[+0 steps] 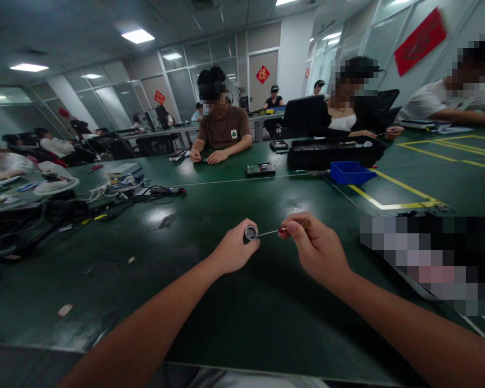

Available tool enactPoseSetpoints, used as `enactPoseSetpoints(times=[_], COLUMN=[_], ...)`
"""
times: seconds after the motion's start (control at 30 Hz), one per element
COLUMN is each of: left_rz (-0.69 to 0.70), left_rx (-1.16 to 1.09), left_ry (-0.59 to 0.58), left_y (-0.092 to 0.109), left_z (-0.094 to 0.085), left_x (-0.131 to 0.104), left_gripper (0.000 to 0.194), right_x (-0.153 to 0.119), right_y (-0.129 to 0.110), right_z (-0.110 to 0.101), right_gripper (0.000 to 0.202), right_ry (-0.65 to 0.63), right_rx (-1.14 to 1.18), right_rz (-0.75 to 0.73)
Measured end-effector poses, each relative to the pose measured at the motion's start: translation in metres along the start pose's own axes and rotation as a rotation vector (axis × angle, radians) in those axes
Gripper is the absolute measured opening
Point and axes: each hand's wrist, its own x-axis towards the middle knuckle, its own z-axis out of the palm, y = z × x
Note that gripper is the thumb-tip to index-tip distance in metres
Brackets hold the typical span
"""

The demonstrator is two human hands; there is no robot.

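Left hand [235, 252]: curled mostly closed around the cylinder, thumb below and fingers over the top.
Cylinder [250, 233]: short and dark-walled, in the left hand above the table [267, 318], its round end in view; details inside the rim are too small to name.
Right hand [321, 249]: closed in a pinch on the screwdriver's reddish handle, thumb and fingertips near its front end.
Screwdriver [269, 233]: thin shaft pointing left, tip at the cylinder's edge; whether it sits in anything or only touches cannot be told.
Slip risk: with the tip meeting the rim from the side, a push off line could send it skating across the end face, scratching it or jabbing the left thumb.
Grip risk: nothing but the left fingers bears the cylinder, so a hard twist could spin it in them or tip it out.
Drop risk: both hands are raised, so a loosened small piece could fall and roll away; the scrap [65, 310] on the left could make it harder to spot.
Reach risk: the cables [157, 191] lie well apart, to the left; a sleeve or tool could snag only on a wide reach.
Farther off: circuit board [261, 170], blue bin [351, 173] and black tray [333, 156], near a seated person [222, 129] across the table.
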Motion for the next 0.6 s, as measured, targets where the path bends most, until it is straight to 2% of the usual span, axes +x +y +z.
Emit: enactPoseSetpoints(times=[0.6], left_rz=[0.025], left_rx=[-0.017], left_ry=[0.005], left_y=[-0.0020], left_z=[-0.0012], left_x=[0.0004], left_gripper=[0.007], right_x=[-0.0010], right_y=[-0.0026], right_z=[-0.0018], right_gripper=[0.022], right_ry=[0.015], right_rx=[-0.012], right_rz=[-0.004])
